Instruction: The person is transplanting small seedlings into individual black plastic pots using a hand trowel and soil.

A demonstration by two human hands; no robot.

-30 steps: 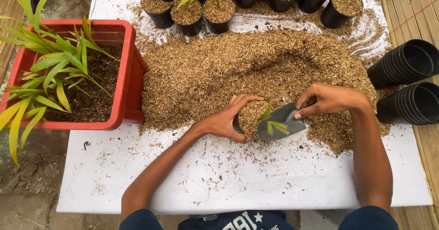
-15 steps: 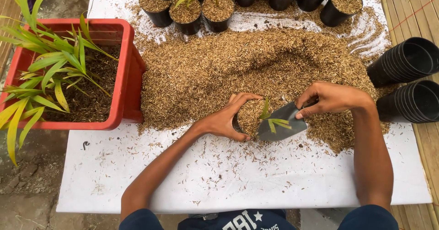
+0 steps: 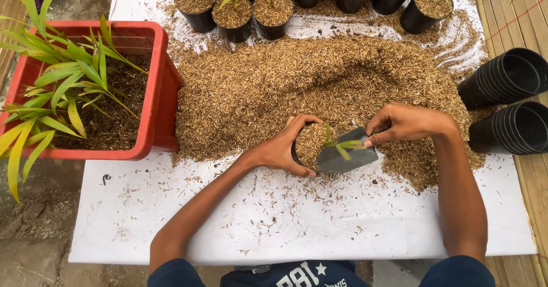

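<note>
Left hand (image 3: 283, 147) grips pot (image 3: 311, 144); right hand (image 3: 406, 124) grips trowel (image 3: 347, 153), blade touching pot's right rim.

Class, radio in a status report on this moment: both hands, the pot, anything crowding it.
Left hand cupping small black pot of husks with seedling. Right hand holds grey trowel at pot rim. Husk heap close behind.

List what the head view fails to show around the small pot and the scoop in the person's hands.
- Small pot: walls hidden by left hand.
- Scoop: handle hidden inside right hand.
- Seedling: its base is buried in husks.
- Stacked pots: cut off by the right edge.
</note>
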